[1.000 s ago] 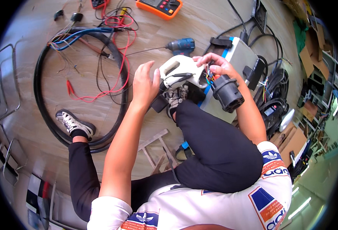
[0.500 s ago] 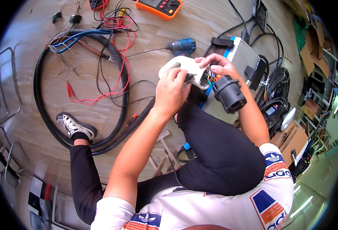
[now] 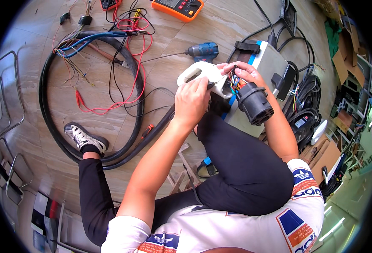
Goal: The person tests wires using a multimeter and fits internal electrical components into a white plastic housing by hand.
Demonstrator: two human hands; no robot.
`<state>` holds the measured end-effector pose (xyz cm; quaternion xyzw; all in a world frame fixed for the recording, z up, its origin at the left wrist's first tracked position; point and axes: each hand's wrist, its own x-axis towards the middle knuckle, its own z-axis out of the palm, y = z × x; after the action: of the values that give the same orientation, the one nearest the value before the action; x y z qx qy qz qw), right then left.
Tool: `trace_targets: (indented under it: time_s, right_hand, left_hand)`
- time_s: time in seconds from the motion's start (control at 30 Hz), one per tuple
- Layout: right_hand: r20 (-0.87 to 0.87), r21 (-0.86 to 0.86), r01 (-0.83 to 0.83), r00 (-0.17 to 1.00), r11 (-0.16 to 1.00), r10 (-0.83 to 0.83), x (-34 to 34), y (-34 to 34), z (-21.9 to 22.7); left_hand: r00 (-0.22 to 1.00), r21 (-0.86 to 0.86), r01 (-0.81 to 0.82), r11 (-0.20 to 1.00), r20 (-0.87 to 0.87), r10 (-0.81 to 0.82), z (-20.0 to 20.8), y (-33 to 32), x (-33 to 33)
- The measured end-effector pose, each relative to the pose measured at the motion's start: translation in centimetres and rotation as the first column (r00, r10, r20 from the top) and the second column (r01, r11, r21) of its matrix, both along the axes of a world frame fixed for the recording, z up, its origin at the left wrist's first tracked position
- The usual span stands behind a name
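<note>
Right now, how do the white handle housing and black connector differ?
Shape: the white handle housing has a looped grip; the black connector is a stubby cylinder with holes in its end face.
Pose: the housing's loop points to picture left, the connector's face to lower right.
Shared: coloured wires show beside both.

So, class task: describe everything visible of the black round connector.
The black round connector looks like plastic: a stubby cylinder with a raised collar and several round openings in its end face. It is tilted, that face toward the picture's lower right. Coloured wires run between its upper end and the open end of the white housing. The right grip is at the wires; whether it touches the connector is unclear.
</note>
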<state>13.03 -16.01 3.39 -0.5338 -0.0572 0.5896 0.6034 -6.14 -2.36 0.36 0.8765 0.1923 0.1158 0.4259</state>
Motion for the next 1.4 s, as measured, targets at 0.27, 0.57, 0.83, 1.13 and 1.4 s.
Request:
trace_targets:
  time_s: [0.27,0.57,0.83,1.13,1.4]
  right_hand:
    - [0.044,-0.001,0.033,0.998,0.999,-0.033,-0.3,0.1,0.0]
    - [0.068,-0.032,0.051,0.997,0.998,-0.049,0.0,-0.2,-0.4]
    - [0.027,-0.021,0.089,0.996,0.996,-0.088,-0.4,0.1,-0.6]
    - [0.085,-0.018,0.058,0.995,0.998,-0.056,-0.4,-0.2,-0.6]
    - [0.057,-0.053,0.059,0.997,0.997,-0.055,-0.4,0.3,-0.2]
  left_hand:
    - [0.999,0.035,0.019,0.999,0.027,-0.02,-0.7,-0.2,-0.1]
    - [0.963,-0.026,-0.014,1.0,-0.27,0.007,-2.2,2.6,-2.5]
    - [0.827,0.171,0.014,0.985,-0.555,0.085,-12.1,8.1,-4.8]
    - [0.996,-0.424,-0.052,0.904,-0.092,0.014,-1.5,3.9,1.2]
    - [1.0,-0.542,-0.008,0.84,0.002,0.01,3.0,1.6,3.5]
